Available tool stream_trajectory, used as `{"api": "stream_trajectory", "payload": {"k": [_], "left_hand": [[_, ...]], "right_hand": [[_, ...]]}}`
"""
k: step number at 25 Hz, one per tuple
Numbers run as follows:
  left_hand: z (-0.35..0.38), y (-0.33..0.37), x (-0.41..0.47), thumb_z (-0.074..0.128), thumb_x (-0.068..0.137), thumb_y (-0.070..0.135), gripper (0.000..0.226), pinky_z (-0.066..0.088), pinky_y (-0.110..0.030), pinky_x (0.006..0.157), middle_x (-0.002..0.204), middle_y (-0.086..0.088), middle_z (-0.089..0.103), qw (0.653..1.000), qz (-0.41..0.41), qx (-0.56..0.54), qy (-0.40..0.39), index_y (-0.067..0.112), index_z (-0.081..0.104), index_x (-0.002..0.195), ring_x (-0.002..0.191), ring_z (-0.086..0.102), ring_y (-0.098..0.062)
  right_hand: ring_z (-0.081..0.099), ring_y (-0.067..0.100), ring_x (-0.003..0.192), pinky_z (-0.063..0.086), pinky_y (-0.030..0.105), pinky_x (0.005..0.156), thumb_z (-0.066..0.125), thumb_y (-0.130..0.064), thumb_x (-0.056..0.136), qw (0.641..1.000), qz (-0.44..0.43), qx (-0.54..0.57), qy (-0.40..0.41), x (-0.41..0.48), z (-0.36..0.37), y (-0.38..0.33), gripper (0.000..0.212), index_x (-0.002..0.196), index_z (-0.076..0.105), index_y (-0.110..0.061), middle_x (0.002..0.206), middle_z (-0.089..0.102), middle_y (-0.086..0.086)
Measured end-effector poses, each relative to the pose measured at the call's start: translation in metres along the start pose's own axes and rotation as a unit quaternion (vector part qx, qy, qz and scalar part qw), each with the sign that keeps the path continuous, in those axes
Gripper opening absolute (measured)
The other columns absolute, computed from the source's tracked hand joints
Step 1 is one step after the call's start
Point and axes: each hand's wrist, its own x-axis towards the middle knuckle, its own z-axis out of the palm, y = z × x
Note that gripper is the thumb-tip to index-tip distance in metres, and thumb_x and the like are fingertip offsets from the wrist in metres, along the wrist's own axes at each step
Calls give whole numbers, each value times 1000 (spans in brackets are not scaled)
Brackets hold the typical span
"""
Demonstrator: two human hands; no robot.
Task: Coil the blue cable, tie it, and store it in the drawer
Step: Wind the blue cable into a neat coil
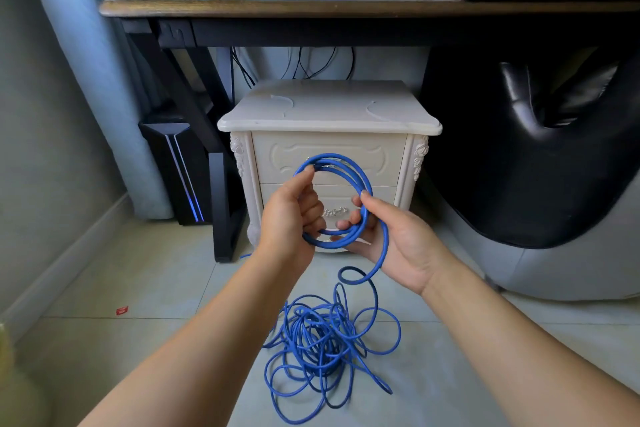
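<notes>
A few loops of the blue cable (349,170) are held up in front of a white cabinet (329,107) with two shut drawers (329,152). My left hand (291,215) grips the coil, thumb and fingers curled round its left side. My right hand (391,236) holds the coil's right side, the cable running over its palm. From there the cable drops to a loose tangled pile (322,343) on the floor between my forearms.
The cabinet stands under a dark wooden desk (277,7) carrying a keyboard and a mouse. A black computer tower (180,170) stands at the left beside the desk leg, a black chair (540,156) at the right. A small red scrap (122,311) lies on the tiled floor.
</notes>
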Motion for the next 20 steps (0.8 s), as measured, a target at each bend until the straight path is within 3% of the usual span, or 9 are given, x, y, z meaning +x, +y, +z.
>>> {"api": "stream_trajectory", "payload": {"k": [2, 4, 6, 8, 11, 14, 17, 20], "left_hand": [[1, -10, 1, 52, 98, 21, 36, 14, -20, 40, 47, 9, 19, 1000, -4, -20, 20, 21, 36, 66, 39, 14, -7], [1, -19, 1, 50, 100, 23, 34, 30, -20, 41, 47, 7, 26, 1000, -13, -12, -10, 19, 37, 69, 39, 23, -8], [0, -21, 0, 50, 101, 24, 27, 48, -25, 49, 53, 2, 42, 997, -33, 3, -63, 15, 45, 75, 44, 43, -11], [-4, -16, -1, 53, 99, 21, 19, 56, -26, 60, 62, -2, 54, 992, -56, 35, -111, 11, 53, 82, 54, 59, -13], [-11, -6, -2, 62, 91, 20, 13, 57, -31, 68, 69, -4, 60, 980, -49, 135, -141, 7, 60, 90, 59, 63, -15], [-13, 6, 1, 67, 77, 44, 44, 55, -36, 69, 64, -4, 52, 948, -32, 283, -140, 4, 60, 95, 53, 58, -17], [-6, 13, 3, 55, 82, 62, 54, 52, -35, 64, 58, -2, 46, 908, -44, 385, -157, 8, 60, 87, 49, 51, -20], [1, 4, 5, 47, 93, 58, 49, 41, -29, 51, 56, 2, 32, 900, -54, 390, -185, 11, 53, 80, 47, 32, -15]], "right_hand": [[57, 18, 60, 53, 32, 67, 54, -21, 98, 998, -26, 42, 36, 4, 1, 9, 16, 90, 60, -8, 62, 51, 3], [43, 12, 51, 41, 25, 59, 50, -23, 101, 994, -66, 30, 86, 8, 3, 10, 21, 87, 57, -8, 56, 43, -2], [34, 8, 45, 29, 24, 55, 47, -22, 103, 988, -109, 5, 114, 11, 4, 5, 25, 84, 53, -8, 51, 36, -6], [29, 5, 40, 31, 22, 49, 44, -21, 104, 983, -130, -33, 124, 13, 4, -1, 27, 82, 52, -7, 47, 32, -8], [24, 5, 38, 29, 20, 40, 43, -22, 105, 980, -113, -121, 109, 13, 2, -6, 25, 86, 52, -7, 47, 29, -9], [23, 6, 40, 24, 21, 40, 47, -24, 103, 961, -99, -243, 87, 13, -1, -10, 25, 84, 53, -9, 51, 27, -6], [29, 9, 42, 27, 24, 45, 54, -27, 97, 902, -124, -410, 62, 10, 0, -14, 16, 85, 52, -18, 43, 38, -12], [41, 5, 48, 32, 26, 54, 47, -27, 95, 841, -174, -505, 87, 11, 0, -13, 13, 87, 53, -18, 49, 52, -13]]}}
